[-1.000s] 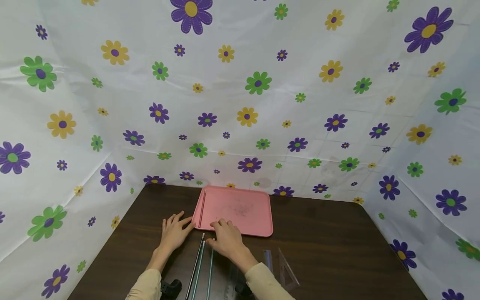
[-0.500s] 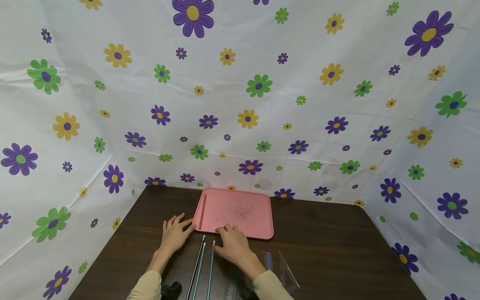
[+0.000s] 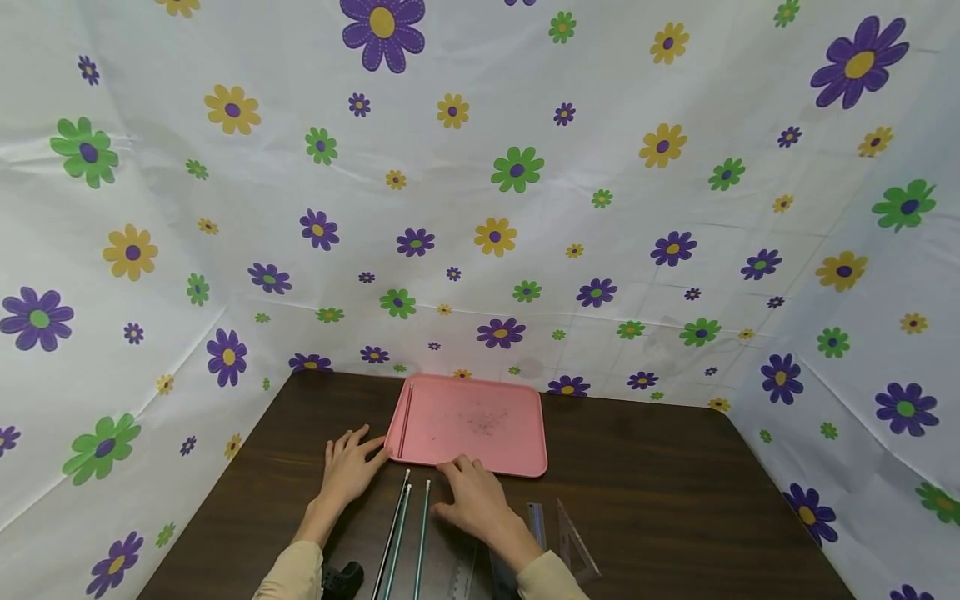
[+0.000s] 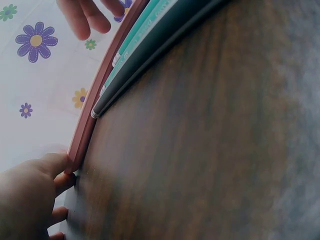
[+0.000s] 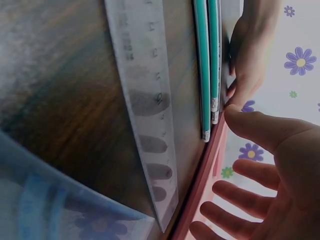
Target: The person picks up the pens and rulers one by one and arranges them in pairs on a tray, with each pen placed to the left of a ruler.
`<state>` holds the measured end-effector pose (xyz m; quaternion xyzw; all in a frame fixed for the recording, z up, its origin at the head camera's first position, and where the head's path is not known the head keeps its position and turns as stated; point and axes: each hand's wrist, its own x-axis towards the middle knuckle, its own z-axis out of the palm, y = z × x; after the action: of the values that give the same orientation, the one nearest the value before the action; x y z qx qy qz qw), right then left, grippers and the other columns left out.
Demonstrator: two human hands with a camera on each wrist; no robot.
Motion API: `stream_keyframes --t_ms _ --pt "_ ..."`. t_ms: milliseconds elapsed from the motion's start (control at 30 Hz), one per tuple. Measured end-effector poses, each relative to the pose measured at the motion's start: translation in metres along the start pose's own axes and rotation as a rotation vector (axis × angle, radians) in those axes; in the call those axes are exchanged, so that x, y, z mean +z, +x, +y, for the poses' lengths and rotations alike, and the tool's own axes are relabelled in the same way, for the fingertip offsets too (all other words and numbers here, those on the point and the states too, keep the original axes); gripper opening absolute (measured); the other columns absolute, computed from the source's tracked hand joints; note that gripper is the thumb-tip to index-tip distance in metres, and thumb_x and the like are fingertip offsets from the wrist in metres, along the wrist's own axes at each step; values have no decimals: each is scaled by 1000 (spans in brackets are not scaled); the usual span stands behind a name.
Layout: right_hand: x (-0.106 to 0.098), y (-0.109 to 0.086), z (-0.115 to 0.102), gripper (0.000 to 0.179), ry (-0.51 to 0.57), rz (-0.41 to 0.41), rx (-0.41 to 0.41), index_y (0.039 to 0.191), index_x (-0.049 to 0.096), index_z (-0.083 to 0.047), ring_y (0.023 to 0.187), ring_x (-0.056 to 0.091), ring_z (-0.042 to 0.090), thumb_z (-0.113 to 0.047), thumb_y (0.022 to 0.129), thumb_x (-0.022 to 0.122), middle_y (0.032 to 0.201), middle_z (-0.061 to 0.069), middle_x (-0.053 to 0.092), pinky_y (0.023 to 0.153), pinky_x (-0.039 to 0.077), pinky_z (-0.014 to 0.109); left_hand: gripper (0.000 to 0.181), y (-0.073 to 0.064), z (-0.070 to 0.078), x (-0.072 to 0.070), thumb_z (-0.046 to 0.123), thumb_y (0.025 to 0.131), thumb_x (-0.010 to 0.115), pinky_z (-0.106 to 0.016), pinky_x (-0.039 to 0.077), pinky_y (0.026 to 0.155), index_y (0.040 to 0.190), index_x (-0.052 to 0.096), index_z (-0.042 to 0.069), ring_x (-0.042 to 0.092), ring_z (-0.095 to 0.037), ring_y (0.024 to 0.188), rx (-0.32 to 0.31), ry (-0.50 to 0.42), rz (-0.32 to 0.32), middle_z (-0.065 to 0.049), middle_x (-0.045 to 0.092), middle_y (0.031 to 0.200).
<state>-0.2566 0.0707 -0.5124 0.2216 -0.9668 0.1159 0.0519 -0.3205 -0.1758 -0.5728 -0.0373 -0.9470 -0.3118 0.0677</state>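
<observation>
My left hand [image 3: 349,465] lies flat on the dark wooden table [image 3: 660,492], its fingertips [image 4: 59,162] touching the near left corner of a pink tray [image 3: 480,417]. My right hand [image 3: 476,498] is open with fingers spread [image 5: 235,192] at the tray's near edge, holding nothing. Between the hands lie three long thin pencils [image 3: 407,527], two teal and one dark, pointing at the tray; in the right wrist view the teal pencils [image 5: 207,65] end just short of the tray rim [image 5: 200,192]. One more thin stick [image 3: 406,419] lies inside the tray along its left wall.
A clear ruler [image 5: 145,100] lies right of the pencils. A blue ruler [image 3: 535,522] and a clear set square [image 3: 574,537] sit beside my right wrist. Flowered white cloth [image 3: 517,167] walls the table on three sides.
My right hand has lifted off the rightmost teal pencil and slid right and back, leaving that pencil on the table. The left hand has stayed put.
</observation>
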Motion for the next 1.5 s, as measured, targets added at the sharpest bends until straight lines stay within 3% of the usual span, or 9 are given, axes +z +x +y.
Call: stream_keyframes --t_ms 767,1067,1500 --pt "-1 -18 7 78 14 -71 -27 136 58 -17 114 58 25 -51 71 85 128 6 59 88 53 43 50 -2 3 -3 47 99 55 -70 -1 116 135 64 14 22 -49 146 0 -11 5 -23 37 156" --pt "-6 -23 7 89 -4 -87 -46 138 56 -18 117 57 26 -51 63 90 133 8 58 90 53 45 49 -1 3 -3 46 99 55 -69 -2 117 135 63 13 21 -49 146 0 -19 3 -24 36 156" --pt "-3 -30 11 95 23 -140 -15 141 53 -17 128 53 31 -52 61 90 141 12 53 96 51 51 49 -2 3 -2 45 99 56 -69 -1 117 134 64 12 22 -49 146 5 -10 5 -23 38 155"
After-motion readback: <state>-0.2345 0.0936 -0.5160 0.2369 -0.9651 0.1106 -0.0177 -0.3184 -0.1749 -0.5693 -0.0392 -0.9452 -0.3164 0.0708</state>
